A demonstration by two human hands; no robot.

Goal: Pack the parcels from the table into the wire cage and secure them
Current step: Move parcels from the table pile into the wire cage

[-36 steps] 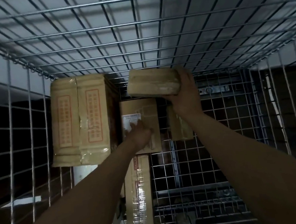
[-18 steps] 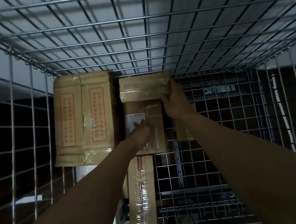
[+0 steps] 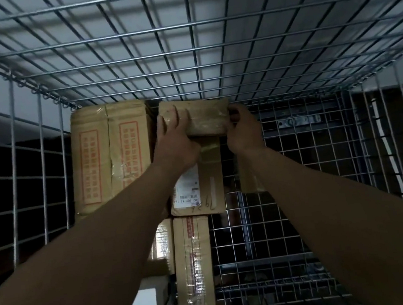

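Note:
Both my arms reach deep into the wire cage [image 3: 286, 70]. A small taped brown parcel [image 3: 204, 117] sits on top of a labelled cardboard box [image 3: 198, 184], just under the cage roof. My left hand [image 3: 173, 140] presses flat on the small parcel's front left, fingers spread. My right hand [image 3: 243, 128] grips its right end with curled fingers. A tall box with red print [image 3: 112, 156] stands to the left, touching the stack. A narrow taped box [image 3: 194, 268] stands below the labelled one.
Another small parcel [image 3: 250, 179] shows behind my right forearm against the back mesh. The cage's right half holds no parcels; only wire mesh walls [image 3: 344, 163] and floor [image 3: 270, 293] show. A white object [image 3: 148, 302] lies at the lower left.
My right hand has carried the small parcel left and set it on top of the labelled box. My left hand has moved up from the labelled box onto the small parcel.

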